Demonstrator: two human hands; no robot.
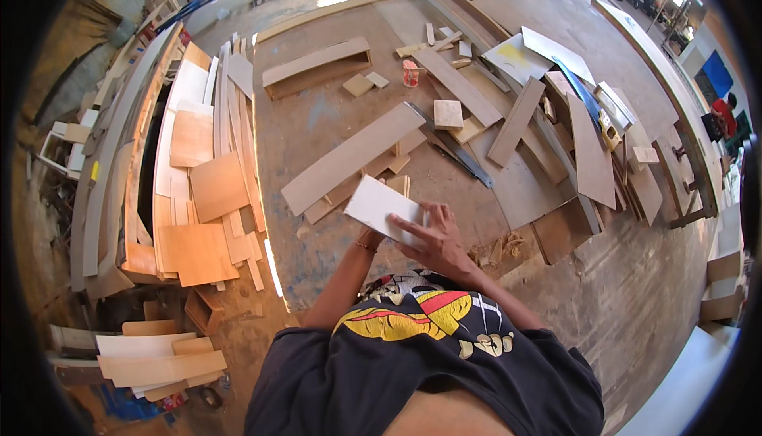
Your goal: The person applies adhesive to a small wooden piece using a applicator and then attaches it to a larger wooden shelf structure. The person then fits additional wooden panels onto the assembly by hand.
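Close in front of my chest is a small white-faced board (378, 204), held tilted between both hands. My left hand (371, 237) grips it from beneath at the left; its fingers are mostly hidden behind the board. My right hand (439, 237) holds the right end, one finger stretched onto the white face and the others around the edge. A pale strip of wood shows just behind the board; whether it is joined to it I cannot tell. Beyond my hands lies a long brown plank (355, 158) on the work table, with a handsaw blade (460, 158) to its right.
A red-and-white can (409, 73), a square wood block (448, 114) and an open wooden box (317, 67) stand farther back. Planks and offcuts crowd the right, with a yellow-handled saw (609, 133) among them. Stacked panels (218, 186) lie at the left. Shavings (508, 247) sit near the front edge.
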